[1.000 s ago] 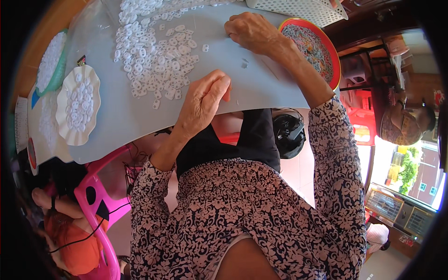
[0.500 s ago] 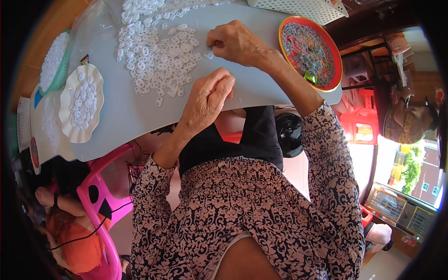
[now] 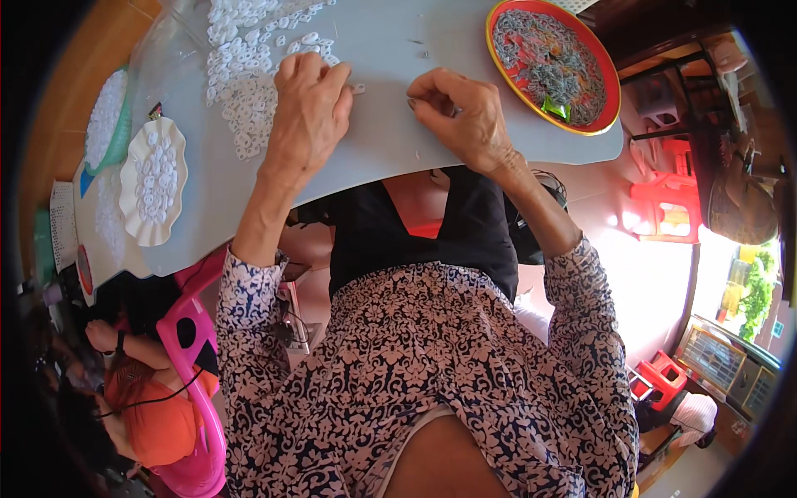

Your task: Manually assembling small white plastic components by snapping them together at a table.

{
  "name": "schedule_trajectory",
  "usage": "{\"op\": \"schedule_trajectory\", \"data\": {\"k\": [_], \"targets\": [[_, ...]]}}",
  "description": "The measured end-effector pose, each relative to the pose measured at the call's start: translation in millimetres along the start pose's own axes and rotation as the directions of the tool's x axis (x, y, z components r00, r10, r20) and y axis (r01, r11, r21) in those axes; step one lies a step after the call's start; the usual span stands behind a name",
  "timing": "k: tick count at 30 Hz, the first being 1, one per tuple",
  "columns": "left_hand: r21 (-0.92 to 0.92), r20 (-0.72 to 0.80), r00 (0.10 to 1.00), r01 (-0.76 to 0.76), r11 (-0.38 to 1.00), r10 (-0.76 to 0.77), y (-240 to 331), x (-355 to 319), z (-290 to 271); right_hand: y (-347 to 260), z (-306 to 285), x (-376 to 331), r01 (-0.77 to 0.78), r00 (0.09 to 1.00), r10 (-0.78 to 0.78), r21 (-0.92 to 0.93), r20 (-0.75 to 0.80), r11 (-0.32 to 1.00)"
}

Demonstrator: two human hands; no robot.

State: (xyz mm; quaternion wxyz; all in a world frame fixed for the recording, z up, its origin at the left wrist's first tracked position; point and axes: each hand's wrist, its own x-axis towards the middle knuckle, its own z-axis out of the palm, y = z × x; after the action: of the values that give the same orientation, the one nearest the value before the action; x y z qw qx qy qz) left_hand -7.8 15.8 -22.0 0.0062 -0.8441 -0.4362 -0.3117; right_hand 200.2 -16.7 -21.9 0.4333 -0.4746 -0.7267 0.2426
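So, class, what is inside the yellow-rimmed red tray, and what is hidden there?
The tray holds many small grey pieces, with a shiny green wrapper near its lower edge. Whatever lies beneath them is covered and cannot be seen.

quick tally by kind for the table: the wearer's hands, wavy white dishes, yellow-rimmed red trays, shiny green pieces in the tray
Hands, left hand and right hand: 2
Wavy white dish: 1
Yellow-rimmed red tray: 1
Shiny green piece: 1
Total: 5
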Motion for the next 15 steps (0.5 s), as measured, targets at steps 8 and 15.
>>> {"op": "schedule_trajectory", "data": {"k": [8, 15], "targets": [[-0.031, 0.206, 0.972, -0.105, 0.994, 0.109, -18.0, 11.7, 10.3, 2.9, 1.7, -4.6, 0.012, 1.0, -0.011, 0.077, -0.014, 0.997], [-0.22, 0.104, 0.986, -0.103, 0.97, 0.129, -1.2, 13.3, 4.8, 2.8, 0.4, -3.5, -0.028, 0.999, 0.032, 0.116, -0.027, 0.993]]}}
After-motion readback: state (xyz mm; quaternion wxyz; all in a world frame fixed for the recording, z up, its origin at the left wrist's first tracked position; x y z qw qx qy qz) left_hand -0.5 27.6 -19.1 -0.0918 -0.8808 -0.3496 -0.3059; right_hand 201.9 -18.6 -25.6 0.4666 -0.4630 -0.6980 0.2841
